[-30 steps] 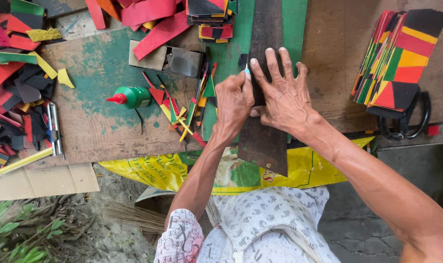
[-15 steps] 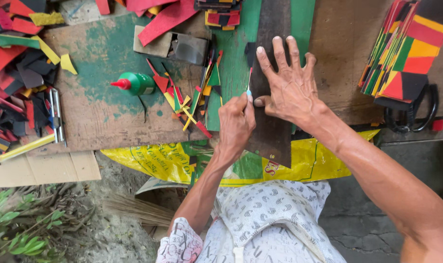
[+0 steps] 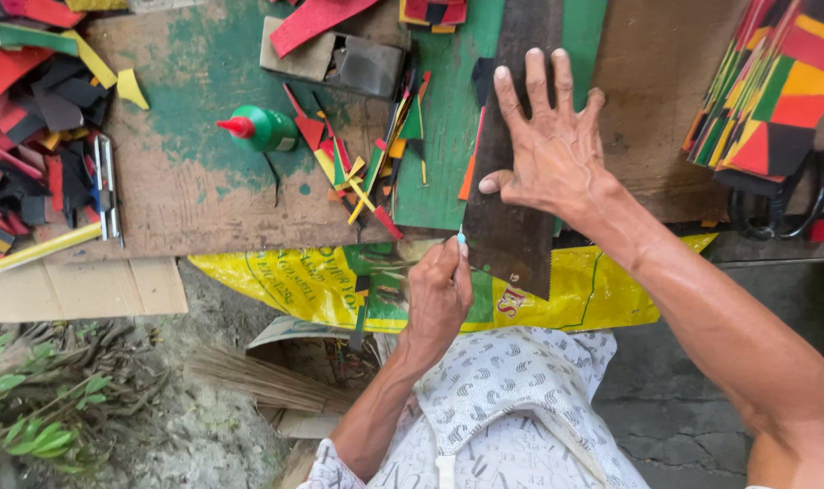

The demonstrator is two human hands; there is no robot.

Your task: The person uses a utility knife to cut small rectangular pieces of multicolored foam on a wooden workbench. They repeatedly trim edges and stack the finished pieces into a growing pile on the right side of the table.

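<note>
Head view: the left hand [image 3: 437,299], closed on a small blade [image 3: 461,236], has drawn back to the lower edge of the dark strip [image 3: 519,172] at centre frame, the right hand [image 3: 549,149] still flat, fingers spread, pinning it to the desk [image 3: 203,190], suggesting one cut finished.

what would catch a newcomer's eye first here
The right hand lies spread flat on a long dark strip at centre, while the left hand holds a small blade at its near edge. A green glue bottle with red nozzle lies left; striped colourful sheets are stacked right.
</note>
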